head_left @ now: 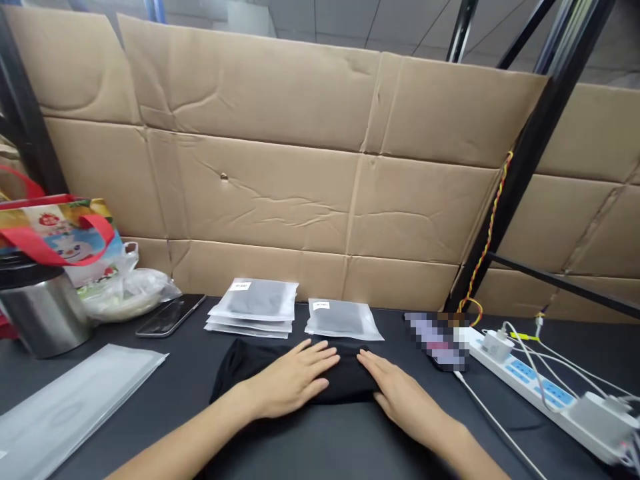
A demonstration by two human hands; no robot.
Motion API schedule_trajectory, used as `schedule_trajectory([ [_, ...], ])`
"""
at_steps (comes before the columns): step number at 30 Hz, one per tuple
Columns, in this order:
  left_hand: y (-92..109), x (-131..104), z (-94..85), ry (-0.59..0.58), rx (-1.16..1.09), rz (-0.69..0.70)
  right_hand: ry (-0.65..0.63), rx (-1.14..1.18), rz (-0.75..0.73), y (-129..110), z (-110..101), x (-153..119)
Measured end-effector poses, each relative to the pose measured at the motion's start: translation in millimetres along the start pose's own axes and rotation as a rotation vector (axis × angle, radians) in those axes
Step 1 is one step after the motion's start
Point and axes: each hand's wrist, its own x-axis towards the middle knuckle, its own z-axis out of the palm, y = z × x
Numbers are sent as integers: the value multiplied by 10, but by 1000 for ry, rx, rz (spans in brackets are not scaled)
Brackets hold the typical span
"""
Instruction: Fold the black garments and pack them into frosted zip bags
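Observation:
A folded piece of black cloth (345,383) lies on the dark table in front of me; I cannot tell what kind of garment it is. My left hand (293,377) rests flat on its middle, fingers stretched out. At the cloth's right end, my right hand (400,393) lies with its fingers extended over the edge. Just behind the cloth is a stack of frosted plastic packages (263,303) with dark contents and a white label. Another labelled frosted package (343,320) lies to the right of that stack.
Large frosted bags (85,400) lie at the left. Behind them are a steel mug (45,310), a plastic bag (130,293), a carry bag (65,233) and a phone (170,317). A charging phone (437,343) and a power strip (530,380) with cables are at the right. Cardboard (275,187) walls the back.

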Motion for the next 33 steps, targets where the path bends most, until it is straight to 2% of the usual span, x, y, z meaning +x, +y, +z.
schedule_trajectory([
  [4,25,100,196,-13,-132,24,111,-115,82,81,2,-3],
  [7,17,72,233,-8,-125,12,249,-219,142,93,-80,27],
  [11,58,72,237,10,-72,5,519,-264,58,-134,-161,219],
  [13,80,81,258,56,-45,6,573,-216,-23,-324,-131,346],
  [16,97,85,301,109,-25,24,522,-90,-51,-591,-12,472],
  [19,106,71,306,121,-22,48,307,114,-42,-735,105,465],
  [21,119,31,265,124,-21,68,157,200,-90,-756,143,416],
  [23,137,-52,181,114,-32,57,82,212,-135,-745,154,374],
  [26,142,-278,-8,39,-51,-25,53,179,-161,-730,151,355],
  [29,63,-601,-209,-12,-10,-153,34,163,-182,-729,134,367],
  [31,-54,-850,-305,18,43,-225,60,201,-160,-711,102,372],
  [33,-208,-1103,-347,84,90,-280,170,242,-23,-661,56,374],
])
